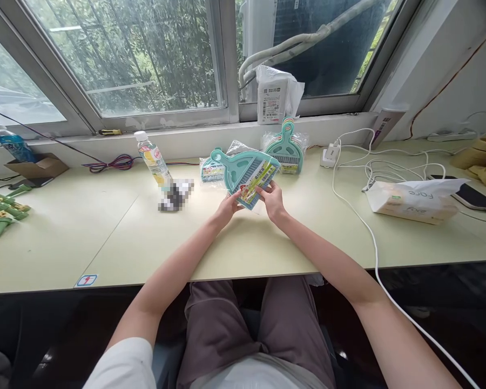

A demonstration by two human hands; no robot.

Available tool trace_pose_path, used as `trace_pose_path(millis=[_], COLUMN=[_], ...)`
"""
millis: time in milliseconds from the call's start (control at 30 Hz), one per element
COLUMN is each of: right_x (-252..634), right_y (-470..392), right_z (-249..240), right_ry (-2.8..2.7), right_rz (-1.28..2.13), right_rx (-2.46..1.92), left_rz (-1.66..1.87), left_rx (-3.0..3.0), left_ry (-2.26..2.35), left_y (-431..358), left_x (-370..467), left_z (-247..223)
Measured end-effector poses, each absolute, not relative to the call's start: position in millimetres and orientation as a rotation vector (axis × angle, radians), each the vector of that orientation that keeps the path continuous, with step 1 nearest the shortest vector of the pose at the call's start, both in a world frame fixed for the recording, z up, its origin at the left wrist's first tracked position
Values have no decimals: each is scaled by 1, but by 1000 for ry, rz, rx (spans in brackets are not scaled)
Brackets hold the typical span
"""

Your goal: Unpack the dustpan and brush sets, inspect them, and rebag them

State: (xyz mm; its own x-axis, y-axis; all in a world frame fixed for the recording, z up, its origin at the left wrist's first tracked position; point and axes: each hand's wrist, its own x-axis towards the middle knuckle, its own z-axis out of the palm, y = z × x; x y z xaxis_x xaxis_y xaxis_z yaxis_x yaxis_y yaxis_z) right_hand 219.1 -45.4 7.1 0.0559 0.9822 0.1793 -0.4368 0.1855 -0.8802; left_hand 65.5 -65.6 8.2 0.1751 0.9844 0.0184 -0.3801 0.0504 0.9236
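Between both hands I hold a teal mini dustpan and brush set [245, 168] in clear wrap, tilted, with a yellow printed label across its lower part. My left hand [229, 207] is closed on its lower left edge. On the lower right, my right hand [272, 201] grips the label side with the thumb on top. Just behind stands a second teal dustpan set [285, 150], wrapped and leaning at the windowsill. Another wrapped set [211, 169] lies partly hidden behind the one I hold.
A drink bottle [153, 158] stands to the left, beside a blurred patch. White cables, a charger [329, 155] and a tissue pack [413, 202] lie on the right. Green plant-like pieces [2, 213] are at far left. A white box [272, 101] stands on the sill.
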Motion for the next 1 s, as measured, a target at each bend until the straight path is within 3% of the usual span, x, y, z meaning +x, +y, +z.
trace_pose_path(millis=[200, 633, 1000], right_x=[224, 220, 213], right_y=[-42, -45, -56], right_z=[8, 9, 12], right_ry=[-925, -943, -1103], right_rz=[1235, 1442, 1581], right_rx=[-742, -685, -595], left_rz=[1016, 1482, 1188], left_rx=[1060, 650, 650], left_ry=[677, 452, 430], left_y=[-75, -64, -64], left_x=[78, 32, 33], left_z=[7, 43, 39])
